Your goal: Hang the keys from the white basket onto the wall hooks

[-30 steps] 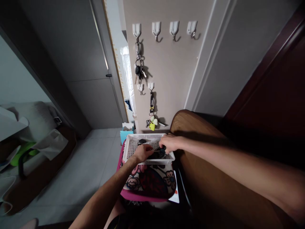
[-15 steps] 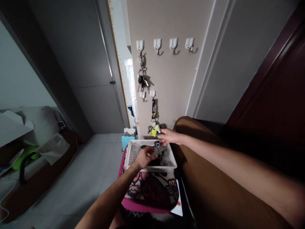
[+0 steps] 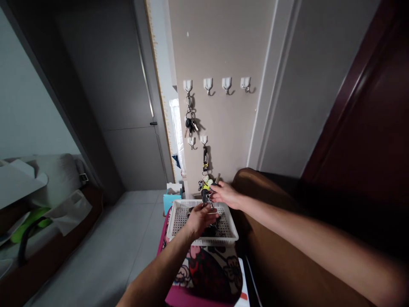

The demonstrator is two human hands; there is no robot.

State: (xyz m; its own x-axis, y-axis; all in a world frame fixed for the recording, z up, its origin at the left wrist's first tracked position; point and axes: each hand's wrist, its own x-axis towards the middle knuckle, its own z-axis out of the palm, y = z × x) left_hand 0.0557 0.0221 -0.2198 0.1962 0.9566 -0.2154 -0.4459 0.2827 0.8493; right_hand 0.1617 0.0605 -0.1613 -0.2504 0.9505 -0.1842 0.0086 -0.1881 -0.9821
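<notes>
My right hand [image 3: 226, 194] is closed on a bunch of keys [image 3: 209, 196] above a white plastic basket [image 3: 234, 234]. One key blade points up past its fingers. From below, my left hand [image 3: 200, 218] meets the lower end of the bunch, thumb and fingers pinched around it. Dark items [image 3: 209, 232] lie in the basket, partly hidden by my left hand. Just behind the held keys hangs a black and yellow key strap [image 3: 205, 160] with small charms, on a lower wall hook [image 3: 203, 140].
Another key bunch [image 3: 191, 123] hangs from the upper left hook [image 3: 187, 86]. Three more white hooks [image 3: 226, 85] line the wall to its right. Under the basket is a flower-patterned pink case [image 3: 204, 273]. A brown curved surface [image 3: 255, 204] stands close on the right.
The view has tipped upward, so the wall hooks sit lower in the picture. My left hand has shifted right, closer to my right hand and the keys.
</notes>
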